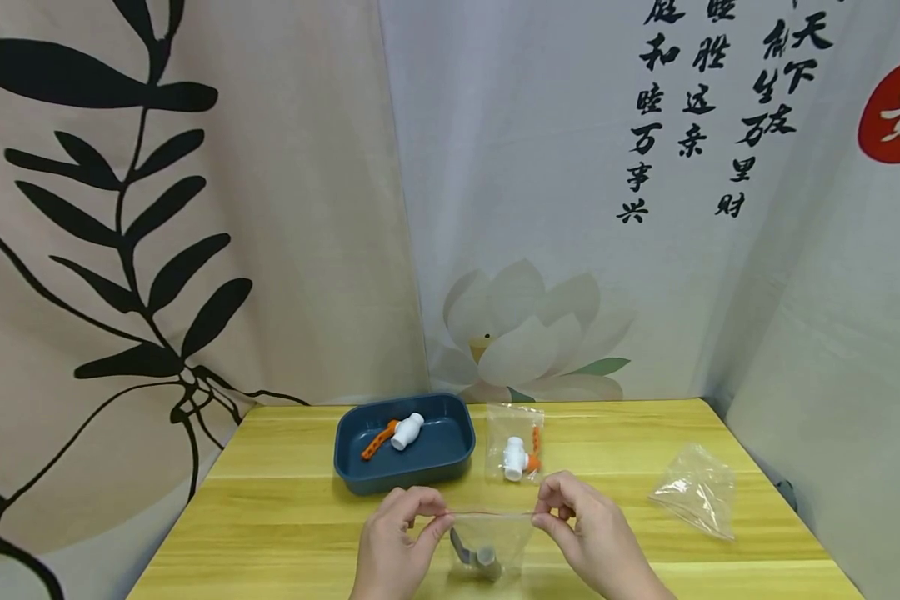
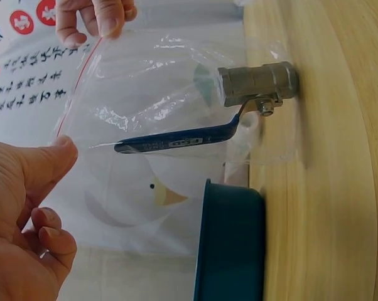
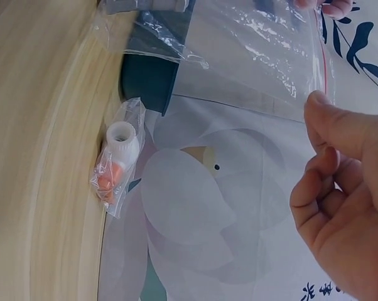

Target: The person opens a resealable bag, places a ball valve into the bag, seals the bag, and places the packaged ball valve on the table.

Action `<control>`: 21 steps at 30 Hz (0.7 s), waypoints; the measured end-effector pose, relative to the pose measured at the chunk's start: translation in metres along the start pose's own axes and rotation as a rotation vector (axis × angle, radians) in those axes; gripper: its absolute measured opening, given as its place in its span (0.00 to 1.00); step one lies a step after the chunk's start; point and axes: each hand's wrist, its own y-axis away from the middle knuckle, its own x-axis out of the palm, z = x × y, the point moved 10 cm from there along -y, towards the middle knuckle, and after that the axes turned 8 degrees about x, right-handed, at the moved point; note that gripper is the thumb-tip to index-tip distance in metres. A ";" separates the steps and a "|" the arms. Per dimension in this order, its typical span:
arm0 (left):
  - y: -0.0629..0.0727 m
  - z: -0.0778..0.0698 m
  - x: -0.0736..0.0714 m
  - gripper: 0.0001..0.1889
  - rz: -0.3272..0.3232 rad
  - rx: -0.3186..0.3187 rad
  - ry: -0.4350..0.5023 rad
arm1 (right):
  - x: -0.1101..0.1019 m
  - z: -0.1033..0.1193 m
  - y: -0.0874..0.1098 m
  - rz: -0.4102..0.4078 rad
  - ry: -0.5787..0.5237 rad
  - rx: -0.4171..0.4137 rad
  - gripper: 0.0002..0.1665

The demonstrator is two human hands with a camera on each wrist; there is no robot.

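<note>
Between both hands a clear zip bag [image 1: 506, 533] hangs upright by its top edge, which has a red line along it. My left hand [image 1: 401, 537] pinches one top corner between thumb and forefinger. At the opposite corner my right hand [image 1: 588, 529] does the same. Inside the bag lies a metal ball valve [image 2: 258, 84] with a dark blue lever handle [image 2: 183, 139]; its body is at the bag's bottom, by the tabletop. Whether the zip is sealed cannot be told.
A dark blue tray [image 1: 352, 477] behind the hands holds a white valve [image 1: 407, 431] with an orange handle. Beside it lies a bagged white and orange valve [image 1: 516, 458]. Another clear bag [image 1: 696, 492] lies on the right of the wooden table [image 1: 270, 517]. Printed curtains hang behind.
</note>
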 end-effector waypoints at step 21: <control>0.000 -0.004 0.016 0.06 0.171 0.048 0.043 | 0.013 0.005 0.001 0.092 0.038 -0.063 0.11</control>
